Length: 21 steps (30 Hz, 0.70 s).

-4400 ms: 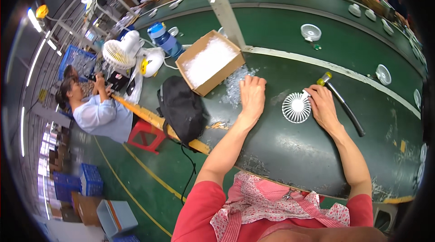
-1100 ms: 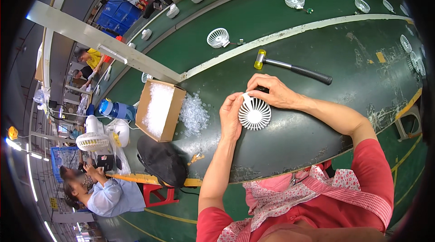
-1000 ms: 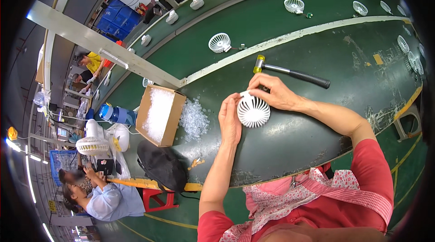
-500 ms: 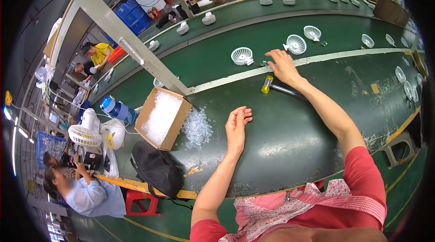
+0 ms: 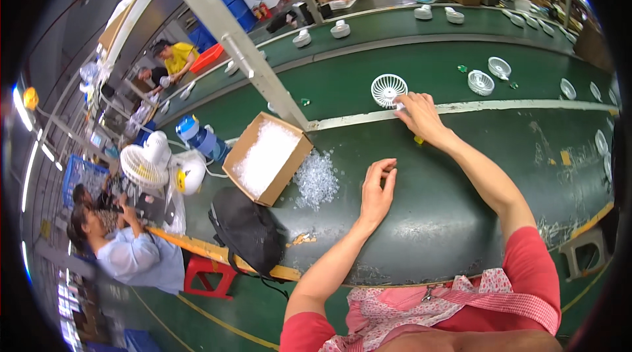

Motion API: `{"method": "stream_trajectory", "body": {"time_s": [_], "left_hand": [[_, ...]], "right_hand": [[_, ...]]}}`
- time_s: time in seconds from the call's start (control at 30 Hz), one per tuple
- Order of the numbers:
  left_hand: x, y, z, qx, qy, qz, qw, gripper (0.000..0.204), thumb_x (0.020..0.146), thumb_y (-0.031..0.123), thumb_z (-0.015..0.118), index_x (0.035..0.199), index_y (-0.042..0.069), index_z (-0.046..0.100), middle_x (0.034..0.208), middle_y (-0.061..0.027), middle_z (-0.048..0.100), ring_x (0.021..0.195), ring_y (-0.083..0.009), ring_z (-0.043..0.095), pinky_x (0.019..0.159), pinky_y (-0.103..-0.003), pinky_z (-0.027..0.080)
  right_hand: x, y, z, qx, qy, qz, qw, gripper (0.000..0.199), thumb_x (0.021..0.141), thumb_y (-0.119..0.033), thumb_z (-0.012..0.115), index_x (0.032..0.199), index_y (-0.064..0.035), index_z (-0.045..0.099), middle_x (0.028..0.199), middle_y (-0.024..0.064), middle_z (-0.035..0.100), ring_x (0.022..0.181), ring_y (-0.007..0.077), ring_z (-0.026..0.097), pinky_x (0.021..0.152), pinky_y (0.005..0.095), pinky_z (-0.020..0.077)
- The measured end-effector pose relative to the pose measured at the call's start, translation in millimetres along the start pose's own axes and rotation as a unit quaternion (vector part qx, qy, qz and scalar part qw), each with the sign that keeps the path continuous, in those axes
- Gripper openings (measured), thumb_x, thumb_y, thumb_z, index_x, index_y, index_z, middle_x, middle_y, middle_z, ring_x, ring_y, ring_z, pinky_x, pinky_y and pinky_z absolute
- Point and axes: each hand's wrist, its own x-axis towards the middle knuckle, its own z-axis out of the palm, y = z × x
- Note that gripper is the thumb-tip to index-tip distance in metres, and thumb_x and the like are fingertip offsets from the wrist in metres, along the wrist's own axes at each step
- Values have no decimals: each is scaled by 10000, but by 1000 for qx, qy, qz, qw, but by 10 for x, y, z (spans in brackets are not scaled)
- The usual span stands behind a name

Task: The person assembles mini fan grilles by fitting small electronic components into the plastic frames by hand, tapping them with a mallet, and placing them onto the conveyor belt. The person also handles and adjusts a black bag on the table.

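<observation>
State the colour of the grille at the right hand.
The grille is white, head view.

Right hand [image 5: 423, 120] reached over the bench's far edge, fingertips at the near rim of a white grille [image 5: 383, 86] on the green belt [image 5: 345, 92]; grip unclear. Left hand [image 5: 376, 195] was over the bench [image 5: 441, 220], fingers loosely curled, thumb apart. Hammer's yellow end [image 5: 419, 140] showed beneath the right hand. To the left: clear bits [image 5: 316, 182] heaped beside an open box [image 5: 288, 172], black bag [image 5: 245, 228] nearer the person. Two more grilles [image 5: 480, 82] lay farther right on the belt.
</observation>
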Motion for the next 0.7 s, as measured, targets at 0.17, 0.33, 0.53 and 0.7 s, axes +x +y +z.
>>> {"method": "stream_trajectory", "body": {"time_s": [0.17, 0.33, 0.53, 0.7], "left_hand": [[62, 128, -39, 274, 29, 249, 928, 475, 814, -43, 640, 1270, 70, 571, 1309, -130, 538, 1223, -345, 492, 1045, -456, 390], [65, -11, 10, 272, -40, 242, 931, 405, 820, -10, 586, 1217, 67, 570, 1031, -103, 563, 954, -272, 562, 865, -396, 431], [16, 44, -28, 301, -50, 232, 923, 356, 775, 10, 652, 1122, 88, 632, 965, -45, 588, 940, -233, 587, 796, -384, 434], [16, 34, -43, 315, -24, 274, 909, 316, 747, 23, 697, 1052, 87, 641, 924, -32, 576, 887, -217, 578, 754, -375, 419]], "right_hand": [[-558, -689, -593, 39, -133, -76, 987, 330, 868, -155, 703, 1168, -64, 600, 978, 139, 621, 979, 335, 591, 917, 451, 408], [-904, -733, -512, 202, -188, -15, 961, 578, 865, -129, 709, 1380, -43, 461, 1125, 169, 621, 1013, 339, 581, 957, 441, 416], [-1042, -804, -552, 274, -203, 75, 937, 641, 863, -81, 705, 1439, -73, 424, 1123, 116, 612, 1005, 257, 572, 980, 418, 422], [-1106, -800, -493, 319, -163, 103, 928, 520, 895, -53, 650, 1385, -75, 478, 1033, 99, 670, 934, 263, 606, 917, 405, 458]]}}
